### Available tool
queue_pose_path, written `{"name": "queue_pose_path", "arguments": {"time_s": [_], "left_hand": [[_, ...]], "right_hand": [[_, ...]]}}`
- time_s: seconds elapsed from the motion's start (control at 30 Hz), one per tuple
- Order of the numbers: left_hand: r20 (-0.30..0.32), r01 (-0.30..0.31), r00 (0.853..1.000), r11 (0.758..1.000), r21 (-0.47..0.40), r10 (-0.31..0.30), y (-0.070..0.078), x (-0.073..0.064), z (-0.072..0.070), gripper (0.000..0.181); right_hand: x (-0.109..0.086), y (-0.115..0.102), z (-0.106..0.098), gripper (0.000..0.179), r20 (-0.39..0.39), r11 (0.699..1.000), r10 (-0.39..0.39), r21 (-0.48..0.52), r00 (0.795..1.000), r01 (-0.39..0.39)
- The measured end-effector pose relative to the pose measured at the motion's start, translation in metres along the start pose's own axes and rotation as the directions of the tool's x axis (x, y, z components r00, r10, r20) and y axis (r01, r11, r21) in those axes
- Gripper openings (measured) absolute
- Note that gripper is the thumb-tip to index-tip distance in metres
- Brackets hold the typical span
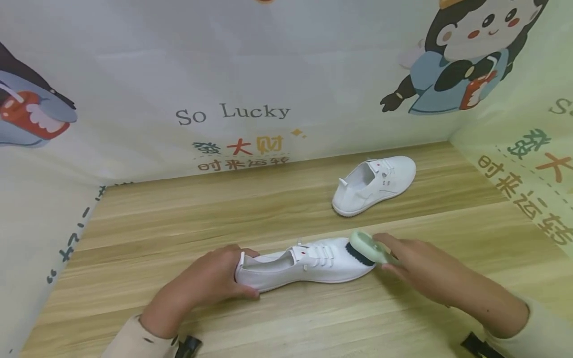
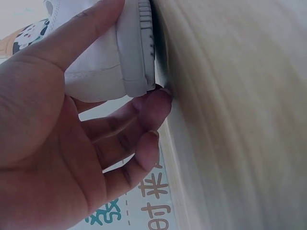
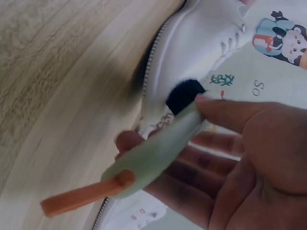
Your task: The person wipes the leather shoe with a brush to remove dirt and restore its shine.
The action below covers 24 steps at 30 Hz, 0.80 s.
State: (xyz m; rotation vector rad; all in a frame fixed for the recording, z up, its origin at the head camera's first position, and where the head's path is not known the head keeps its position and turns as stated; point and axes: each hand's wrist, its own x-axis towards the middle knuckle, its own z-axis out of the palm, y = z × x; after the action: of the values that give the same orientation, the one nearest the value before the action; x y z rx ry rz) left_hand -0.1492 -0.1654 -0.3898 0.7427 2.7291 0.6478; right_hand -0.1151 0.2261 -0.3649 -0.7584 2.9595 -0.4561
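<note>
A white lace-up shoe lies on its sole on the wooden surface, toe pointing right. My left hand grips it round the heel; in the left wrist view the thumb lies along one side and the fingers curl at the sole's edge. My right hand holds a pale green brush by its handle, with the dark bristles against the shoe's toe. An orange-brown strap hangs from the handle's end.
Behind, toward the right, stands a second white shoe, toe pointing right. Printed sheets with cartoon figures and lettering rise as walls at the back and both sides of the wood-grain surface.
</note>
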Motion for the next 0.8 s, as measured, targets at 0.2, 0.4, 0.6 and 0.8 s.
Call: {"name": "queue_pose_path", "arguments": {"time_s": [0.2,0.4,0.6,0.8], "left_hand": [[0.008,-0.007,1.0,1.0,-0.004,0.007,0.0,0.003,0.001,0.069],[0.006,-0.01,1.0,1.0,0.011,0.01,-0.003,0.002,0.001,0.07],[0.028,0.011,1.0,1.0,-0.017,-0.01,-0.005,-0.001,0.002,0.073],[0.041,0.021,0.999,0.998,-0.054,-0.019,-0.006,-0.004,0.002,0.073]], "right_hand": [[-0.012,-0.001,-0.002,0.051,0.032,0.997,-0.056,0.046,0.998,0.055],[0.0,-0.009,0.007,0.054,-0.029,0.997,-0.064,0.048,0.998,0.066],[0.01,-0.01,0.011,0.054,-0.094,0.999,-0.051,0.012,0.994,0.052],[0.006,-0.003,0.009,0.054,-0.056,1.0,0.018,0.007,0.998,-0.017]]}}
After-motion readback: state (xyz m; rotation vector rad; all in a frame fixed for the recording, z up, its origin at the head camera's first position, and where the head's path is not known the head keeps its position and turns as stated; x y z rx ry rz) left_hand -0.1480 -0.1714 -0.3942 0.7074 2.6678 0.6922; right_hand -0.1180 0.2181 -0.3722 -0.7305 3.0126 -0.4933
